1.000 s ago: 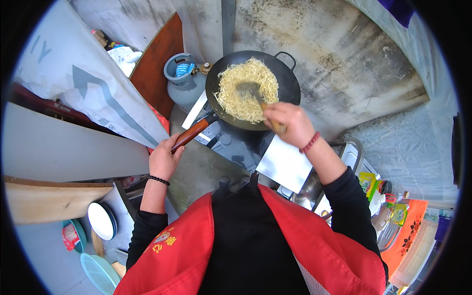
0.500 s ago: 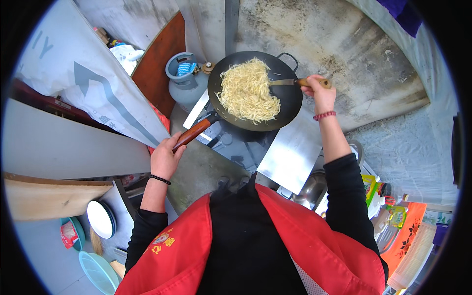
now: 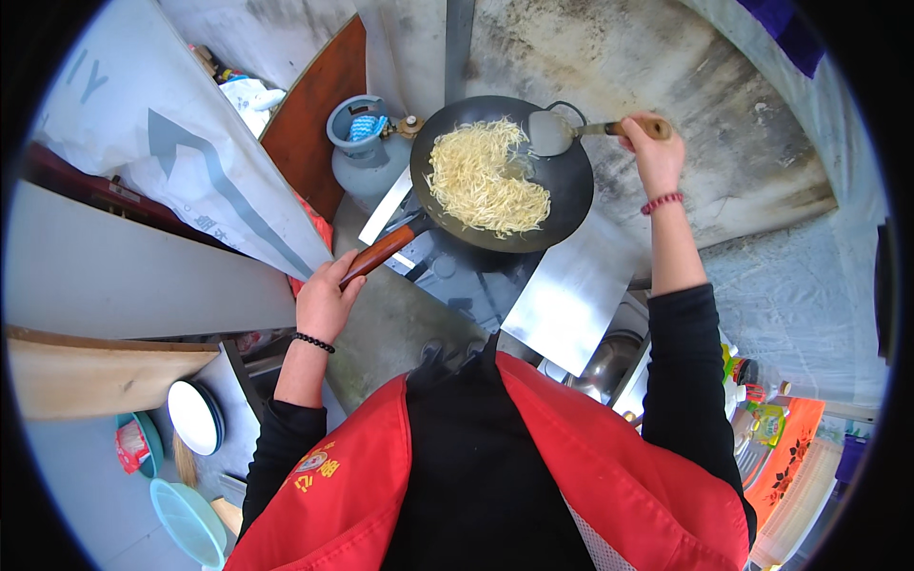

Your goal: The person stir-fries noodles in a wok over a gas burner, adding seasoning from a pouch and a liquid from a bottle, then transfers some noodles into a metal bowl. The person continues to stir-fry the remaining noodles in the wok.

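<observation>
Black wok (image 3: 566, 190) near the upper middle of the view, holding a heap of pale yellow strands (image 3: 486, 181) toward the left and front of its bowl, with bare dark wall to the right. Gripping its reddish wooden handle (image 3: 379, 255) with the left hand (image 3: 325, 293), curled around the near end. Clutching a spatula (image 3: 549, 134) by its wooden grip in the right hand (image 3: 655, 157), with the flat blade over the wok's far right part, just beside the heap. Hard to judge: contact between blade and wok wall. Left of the wok, a grey gas cylinder (image 3: 364, 178) with a blue-and-white cloth (image 3: 367, 127) in its collar. Lower left, a teal basin (image 3: 156, 447) with a red-and-white package (image 3: 131, 445) inside, and a turquoise basin (image 3: 187, 519) near some stacked plates (image 3: 193, 419). Hidden by the wok: most of the dark stand (image 3: 484, 259) beneath. Partly covered by a metal sheet (image 3: 569, 295), a metal bowl (image 3: 611, 366) with contents hard to make out. Half behind the right sleeve (image 3: 684, 352), bottles and packets (image 3: 767, 425), too crowded to tell apart
</observation>
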The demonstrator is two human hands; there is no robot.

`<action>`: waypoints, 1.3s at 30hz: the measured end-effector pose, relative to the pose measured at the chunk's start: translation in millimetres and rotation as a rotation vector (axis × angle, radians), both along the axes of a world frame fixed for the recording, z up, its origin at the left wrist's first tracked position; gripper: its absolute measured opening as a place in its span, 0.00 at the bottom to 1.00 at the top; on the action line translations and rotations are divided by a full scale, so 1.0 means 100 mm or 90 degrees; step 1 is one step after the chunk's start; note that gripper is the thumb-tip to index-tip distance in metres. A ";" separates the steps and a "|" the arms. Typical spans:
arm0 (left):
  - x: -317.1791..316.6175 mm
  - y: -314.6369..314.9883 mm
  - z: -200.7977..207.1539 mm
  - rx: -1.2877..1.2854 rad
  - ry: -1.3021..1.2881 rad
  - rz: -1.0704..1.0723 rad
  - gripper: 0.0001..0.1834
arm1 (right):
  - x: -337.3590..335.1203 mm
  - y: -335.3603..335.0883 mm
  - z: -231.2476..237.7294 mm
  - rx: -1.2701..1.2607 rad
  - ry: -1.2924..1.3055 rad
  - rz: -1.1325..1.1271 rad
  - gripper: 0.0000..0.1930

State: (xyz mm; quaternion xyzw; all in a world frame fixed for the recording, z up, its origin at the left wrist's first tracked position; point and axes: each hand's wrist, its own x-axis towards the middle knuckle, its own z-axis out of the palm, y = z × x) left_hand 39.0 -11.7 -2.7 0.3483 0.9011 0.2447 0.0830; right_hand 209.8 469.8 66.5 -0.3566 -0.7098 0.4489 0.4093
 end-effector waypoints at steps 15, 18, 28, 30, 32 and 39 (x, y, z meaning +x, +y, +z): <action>-0.01 0.00 0.00 0.007 -0.021 -0.002 0.23 | 0.31 -1.13 0.74 0.503 -0.191 0.616 0.12; -0.02 -0.01 -0.01 -0.004 -0.014 -0.003 0.23 | 0.58 -1.38 1.01 0.517 -0.214 0.582 0.11; -0.01 -0.02 -0.04 0.008 -0.016 -0.001 0.24 | 0.46 -1.47 0.33 0.477 -0.152 0.436 0.11; -0.02 -0.02 -0.03 0.008 -0.010 -0.004 0.24 | 0.47 -1.36 0.28 0.477 -0.134 0.376 0.11; -0.02 -0.01 -0.03 0.009 -0.008 -0.005 0.24 | 0.40 -1.24 0.25 0.510 -0.100 0.330 0.11; -0.02 -0.02 -0.02 0.020 -0.012 -0.008 0.24 | -0.14 -0.99 -0.11 0.374 -0.068 0.362 0.12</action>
